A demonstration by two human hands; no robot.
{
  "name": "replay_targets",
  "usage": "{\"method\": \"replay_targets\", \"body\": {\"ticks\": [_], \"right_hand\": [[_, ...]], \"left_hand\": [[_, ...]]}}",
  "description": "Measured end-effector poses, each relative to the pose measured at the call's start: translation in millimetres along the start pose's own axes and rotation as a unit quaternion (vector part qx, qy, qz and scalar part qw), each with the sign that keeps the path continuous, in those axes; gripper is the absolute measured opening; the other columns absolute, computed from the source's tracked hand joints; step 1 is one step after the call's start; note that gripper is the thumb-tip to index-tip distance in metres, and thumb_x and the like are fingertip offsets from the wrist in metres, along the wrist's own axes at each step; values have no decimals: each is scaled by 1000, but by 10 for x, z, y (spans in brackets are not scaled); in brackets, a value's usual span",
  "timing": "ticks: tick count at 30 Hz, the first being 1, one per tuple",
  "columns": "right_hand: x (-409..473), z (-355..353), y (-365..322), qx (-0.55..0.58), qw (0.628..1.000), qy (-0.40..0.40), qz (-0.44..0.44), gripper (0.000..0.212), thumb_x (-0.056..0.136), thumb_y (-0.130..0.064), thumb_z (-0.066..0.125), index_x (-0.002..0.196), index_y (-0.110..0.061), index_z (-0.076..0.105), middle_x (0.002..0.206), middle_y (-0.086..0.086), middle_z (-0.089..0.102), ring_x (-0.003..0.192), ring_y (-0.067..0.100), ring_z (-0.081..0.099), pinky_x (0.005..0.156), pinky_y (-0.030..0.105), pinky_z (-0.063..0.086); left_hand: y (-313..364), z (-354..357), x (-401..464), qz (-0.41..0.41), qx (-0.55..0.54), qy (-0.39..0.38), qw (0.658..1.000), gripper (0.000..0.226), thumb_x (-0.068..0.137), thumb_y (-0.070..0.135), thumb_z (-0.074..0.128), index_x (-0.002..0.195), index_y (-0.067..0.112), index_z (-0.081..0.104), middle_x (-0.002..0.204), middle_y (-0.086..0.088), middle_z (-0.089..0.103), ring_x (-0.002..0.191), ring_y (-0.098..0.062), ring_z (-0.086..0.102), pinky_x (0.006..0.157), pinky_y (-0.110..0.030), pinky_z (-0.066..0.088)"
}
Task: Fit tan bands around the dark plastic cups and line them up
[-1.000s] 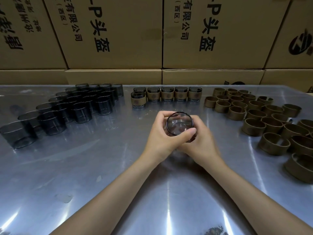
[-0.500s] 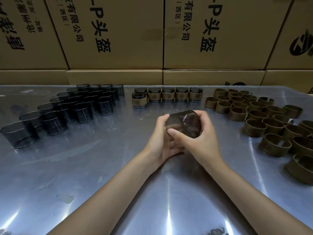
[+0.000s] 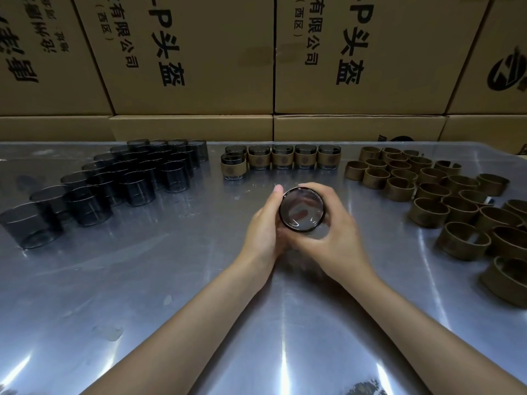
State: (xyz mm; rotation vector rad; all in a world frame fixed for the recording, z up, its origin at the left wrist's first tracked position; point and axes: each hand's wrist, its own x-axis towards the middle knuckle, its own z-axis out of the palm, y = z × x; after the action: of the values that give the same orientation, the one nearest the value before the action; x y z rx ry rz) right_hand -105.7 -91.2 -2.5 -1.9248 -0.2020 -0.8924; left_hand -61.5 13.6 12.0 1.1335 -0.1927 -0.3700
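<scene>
Head view: dark translucent plastic cup at table centre, mouth facing camera, cradled between left hand and right hand, fingers curled around wall. Tan band not visible here. Squeezing risks slip toward 12 o'clock banded row.

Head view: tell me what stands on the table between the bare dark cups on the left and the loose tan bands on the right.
In the head view, the banded cups stand between the bare dark cups and the loose tan bands, at the table's far edge.

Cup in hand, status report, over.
Left hand and right hand both grip dark cup, mouth toward camera. Band not visible on it. Nothing in the way.
</scene>
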Motion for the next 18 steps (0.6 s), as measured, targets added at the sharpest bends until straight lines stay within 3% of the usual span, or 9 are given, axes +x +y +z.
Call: {"method": "replay_targets", "body": {"ticks": [3,5,7,11,14,18], "right_hand": [[-2,4,3,5,1000,-7,3,61,63,-28,83,116,-36,53,112,-21,61,108,2,59,91,20,47],[-5,9,22,-5,1000,-14,-4,64,64,-21,86,119,-31,55,115,-16,61,110,6,59,94,26,48],[-9,19,29,-11,1000,-17,-20,65,65,-14,87,119,-30,56,116,-11,61,111,7,58,95,28,48],[-20,19,12,-22,999,-34,-24,65,62,-24,83,116,-41,54,115,-19,56,109,3,57,92,25,49],[-27,5,24,-14,999,-41,-13,67,61,-13,85,116,-38,56,116,-13,58,111,7,58,93,29,49],[15,-48,35,3,999,-44,17,67,61,1,83,113,-32,58,115,-6,61,109,3,58,93,21,45]], "left_hand": [[-7,18,-30,18,33,20,999,45,96,47,49,75,20,78,90,-8,76,87,-22,72,87,-44,54],[-1,36,-47,24,28,29,999,43,95,45,53,70,19,77,87,-8,76,85,-22,72,88,-44,54],[7,43,-59,31,17,33,999,36,93,41,58,74,15,75,85,-8,75,82,-21,72,88,-42,54],[2,50,-87,48,37,14,998,23,89,35,65,79,16,72,78,-2,70,79,-17,67,83,-39,53],[-10,53,-106,64,82,-13,995,12,83,25,74,85,15,69,75,2,65,77,-15,64,76,-33,52],[28,9,-100,75,157,-66,983,45,65,27,78,104,8,66,92,-6,69,89,-23,67,83,-38,54]]}}
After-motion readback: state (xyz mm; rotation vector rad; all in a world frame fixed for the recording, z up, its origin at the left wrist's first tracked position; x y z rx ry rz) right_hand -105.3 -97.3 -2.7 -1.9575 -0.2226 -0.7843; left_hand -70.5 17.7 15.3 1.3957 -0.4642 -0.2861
